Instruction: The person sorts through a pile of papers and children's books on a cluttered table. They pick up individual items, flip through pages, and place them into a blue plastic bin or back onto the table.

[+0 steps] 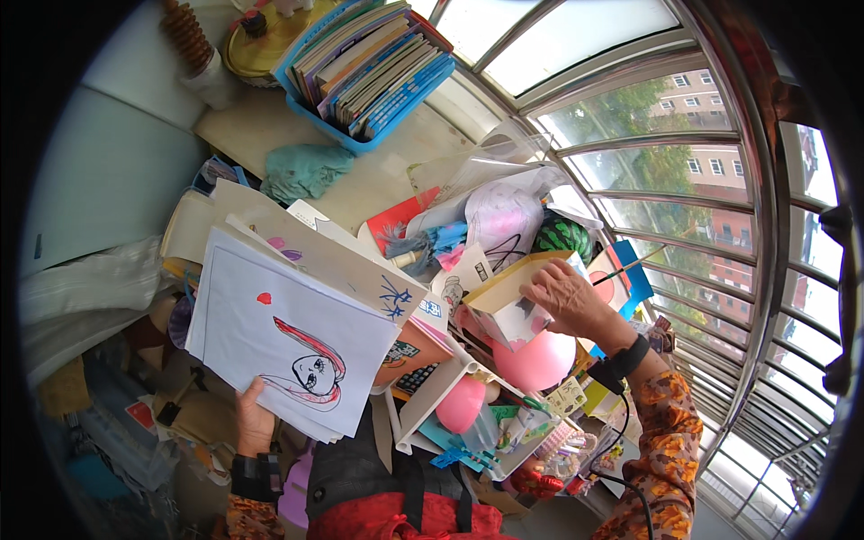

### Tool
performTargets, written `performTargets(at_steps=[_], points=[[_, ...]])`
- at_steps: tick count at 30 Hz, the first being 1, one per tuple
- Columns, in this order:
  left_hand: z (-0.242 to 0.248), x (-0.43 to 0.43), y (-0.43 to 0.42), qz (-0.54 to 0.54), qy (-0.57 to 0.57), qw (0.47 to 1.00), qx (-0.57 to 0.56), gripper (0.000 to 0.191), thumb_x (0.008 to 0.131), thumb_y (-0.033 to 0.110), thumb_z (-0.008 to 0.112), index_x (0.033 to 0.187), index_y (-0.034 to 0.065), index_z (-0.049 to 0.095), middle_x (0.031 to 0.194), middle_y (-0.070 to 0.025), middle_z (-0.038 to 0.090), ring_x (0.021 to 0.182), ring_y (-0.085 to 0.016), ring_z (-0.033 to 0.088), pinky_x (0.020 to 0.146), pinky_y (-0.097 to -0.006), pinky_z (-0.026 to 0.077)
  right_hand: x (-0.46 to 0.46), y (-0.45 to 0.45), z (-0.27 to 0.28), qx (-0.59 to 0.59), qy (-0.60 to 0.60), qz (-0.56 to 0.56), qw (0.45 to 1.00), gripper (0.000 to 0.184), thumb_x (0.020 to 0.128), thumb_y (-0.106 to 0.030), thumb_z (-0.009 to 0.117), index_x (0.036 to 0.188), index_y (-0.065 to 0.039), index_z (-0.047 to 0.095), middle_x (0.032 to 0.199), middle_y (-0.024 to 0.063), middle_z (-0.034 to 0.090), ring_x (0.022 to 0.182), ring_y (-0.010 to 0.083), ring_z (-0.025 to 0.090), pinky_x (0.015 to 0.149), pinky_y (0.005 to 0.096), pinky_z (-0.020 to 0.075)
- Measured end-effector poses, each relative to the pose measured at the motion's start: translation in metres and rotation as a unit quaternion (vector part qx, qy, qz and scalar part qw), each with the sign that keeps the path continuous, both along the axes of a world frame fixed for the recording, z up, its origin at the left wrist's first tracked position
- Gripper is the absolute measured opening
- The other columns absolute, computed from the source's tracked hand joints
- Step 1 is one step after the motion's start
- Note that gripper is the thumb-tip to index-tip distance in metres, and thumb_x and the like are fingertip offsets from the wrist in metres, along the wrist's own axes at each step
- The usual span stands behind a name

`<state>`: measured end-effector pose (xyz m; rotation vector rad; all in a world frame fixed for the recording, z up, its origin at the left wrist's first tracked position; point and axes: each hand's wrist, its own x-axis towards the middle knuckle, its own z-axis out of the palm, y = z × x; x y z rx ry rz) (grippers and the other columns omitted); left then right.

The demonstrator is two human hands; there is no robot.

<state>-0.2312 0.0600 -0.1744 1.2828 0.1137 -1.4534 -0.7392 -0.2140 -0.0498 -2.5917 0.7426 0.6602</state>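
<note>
My left hand (255, 417) grips the lower edge of a stack of paper sheets (229, 324), with the thumb on top. The top sheet carries a pen drawing of a face with red hair and a small red patch. Behind the stack stands a larger beige sheet (337, 270) with blue and purple marks. My right hand (570, 297) holds the rim of an open cardboard box (503, 316), yellow inside and patterned outside; my fingers bend over its edge. Directly below the box is a pink balloon (536, 361).
A blue basket (368, 138) packed with books stands on the table (250, 128) beside a crumpled green cloth (307, 172). A watermelon-patterned ball (561, 237) lies near the barred window (648, 138). A white open drawer (432, 398) holds a smaller pink balloon (460, 403) and craft items.
</note>
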Motion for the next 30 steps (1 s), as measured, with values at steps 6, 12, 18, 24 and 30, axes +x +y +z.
performTargets(at_steps=[6, 12, 18, 24, 30], points=[[-0.003, 0.006, -0.001, -0.017, 0.023, 1.000, 0.005, 0.061, 0.085, 0.004, 0.062, 0.141, 0.0026, 0.039, 0.135, -0.0097, 0.050, 0.124, -0.027, 0.048, 0.109, -0.0415, 0.036, -0.045, 0.048, 0.018, 0.050, -0.054, -0.123, 0.990, 0.010, 0.076, -0.007, 0.061, 0.085, -0.012, 0.060, 0.085, 0.0051, 0.055, 0.087, 0.0249, 0.057, 0.077, 0.0373, 0.0468], [-0.016, 0.021, 0.008, -0.021, 0.020, 0.999, 0.042, 0.051, 0.087, 0.006, 0.062, 0.135, 0.0040, 0.046, 0.129, -0.0082, 0.055, 0.119, -0.025, 0.052, 0.105, -0.0412, 0.040, -0.072, 0.076, 0.047, -0.024, -0.088, -0.153, 0.984, 0.012, 0.074, -0.005, 0.061, 0.082, -0.013, 0.059, 0.085, 0.0036, 0.054, 0.084, 0.0229, 0.057, 0.069, 0.0357, 0.0489], [-0.033, 0.040, 0.010, -0.080, 0.028, 0.996, 0.025, 0.045, 0.090, 0.015, 0.063, 0.130, -0.0001, 0.050, 0.127, -0.0110, 0.058, 0.117, -0.026, 0.054, 0.104, -0.0415, 0.041, -0.114, 0.135, 0.090, -0.160, -0.111, -0.249, 0.949, 0.018, 0.071, -0.006, 0.062, 0.087, -0.014, 0.060, 0.084, 0.0041, 0.052, 0.082, 0.0236, 0.058, 0.070, 0.0361, 0.0496], [-0.034, 0.051, 0.010, -0.095, 0.048, 0.993, 0.041, 0.046, 0.092, 0.018, 0.062, 0.131, -0.0022, 0.049, 0.128, -0.0111, 0.058, 0.117, -0.025, 0.054, 0.104, -0.0413, 0.040, -0.154, 0.222, 0.112, -0.351, -0.140, -0.465, 0.801, 0.021, 0.066, 0.004, 0.070, 0.083, -0.008, 0.065, 0.080, 0.0067, 0.055, 0.076, 0.0263, 0.057, 0.066, 0.0361, 0.0473], [-0.038, 0.059, 0.010, -0.124, 0.015, 0.992, 0.033, 0.048, 0.091, 0.019, 0.064, 0.132, -0.0016, 0.049, 0.128, -0.0106, 0.058, 0.118, -0.026, 0.054, 0.104, -0.0412, 0.040, -0.204, 0.300, 0.119, -0.429, -0.089, -0.609, 0.661, 0.017, 0.076, 0.002, 0.069, 0.091, -0.004, 0.065, 0.084, 0.0108, 0.057, 0.077, 0.0283, 0.058, 0.067, 0.0351, 0.0466]])
